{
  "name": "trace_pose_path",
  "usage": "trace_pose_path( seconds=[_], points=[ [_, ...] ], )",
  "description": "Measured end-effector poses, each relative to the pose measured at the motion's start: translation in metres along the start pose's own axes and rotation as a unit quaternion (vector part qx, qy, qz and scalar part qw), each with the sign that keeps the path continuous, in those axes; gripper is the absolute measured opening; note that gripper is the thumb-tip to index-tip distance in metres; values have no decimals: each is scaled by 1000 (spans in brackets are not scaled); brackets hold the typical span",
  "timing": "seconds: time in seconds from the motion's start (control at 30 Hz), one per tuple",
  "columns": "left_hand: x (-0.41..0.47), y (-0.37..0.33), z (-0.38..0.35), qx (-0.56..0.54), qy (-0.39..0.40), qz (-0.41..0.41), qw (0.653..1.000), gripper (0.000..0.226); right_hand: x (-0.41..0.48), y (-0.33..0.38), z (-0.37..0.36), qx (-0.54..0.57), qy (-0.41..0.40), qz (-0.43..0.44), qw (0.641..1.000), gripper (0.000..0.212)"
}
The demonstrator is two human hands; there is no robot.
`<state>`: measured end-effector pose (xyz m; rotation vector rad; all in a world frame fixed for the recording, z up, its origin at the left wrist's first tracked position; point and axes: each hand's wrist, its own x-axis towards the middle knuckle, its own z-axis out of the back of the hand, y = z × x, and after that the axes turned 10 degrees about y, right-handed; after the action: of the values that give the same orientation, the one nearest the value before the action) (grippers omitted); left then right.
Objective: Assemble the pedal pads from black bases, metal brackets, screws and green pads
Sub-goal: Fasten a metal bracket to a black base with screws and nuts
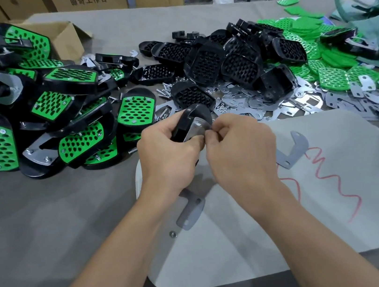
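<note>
Grey table (48,226): my left hand (168,156) grips the black base (189,118) above the white sheet (270,229), right hand (241,150) pinching the metal bracket (194,127) against it; best to align holes and hold the base steady before screwing.

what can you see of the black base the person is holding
The black base is a glossy dark shell, plastic by the look of it, with a rounded end. It is held on edge and tilted, rounded end pointing away, above the pale sheet. The left hand grips its left side, fingers curled round it. A shiny metal bracket lies against its near face, and the right hand pinches at the bracket's edge. No green pad shows on it; its far side is hidden.
</note>
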<state>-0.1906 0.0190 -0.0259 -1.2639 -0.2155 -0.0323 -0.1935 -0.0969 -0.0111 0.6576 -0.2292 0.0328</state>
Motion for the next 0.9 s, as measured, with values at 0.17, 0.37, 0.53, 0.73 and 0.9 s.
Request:
trace_pose_path(
  seconds=[0.17,0.37,0.53,0.73,0.9],
  points=[
    [1,2,1,-32,-8,-14,999,27,-8,1,-4,-29,-79,114,990,20],
    [0,2,1,3,-27,-36,999,25,1,1,-13,77,-28,5,997,25],
    [2,-8,12,-199,-56,78,975,23,12,0,6,293,104,-51,949,12],
    [6,-28,37,-71,-90,94,989,22,18,22,11,533,328,-56,778,18],
    [25,-55,70,239,-102,-32,965,31,49,53,14,487,225,26,843,32]
  ],
)
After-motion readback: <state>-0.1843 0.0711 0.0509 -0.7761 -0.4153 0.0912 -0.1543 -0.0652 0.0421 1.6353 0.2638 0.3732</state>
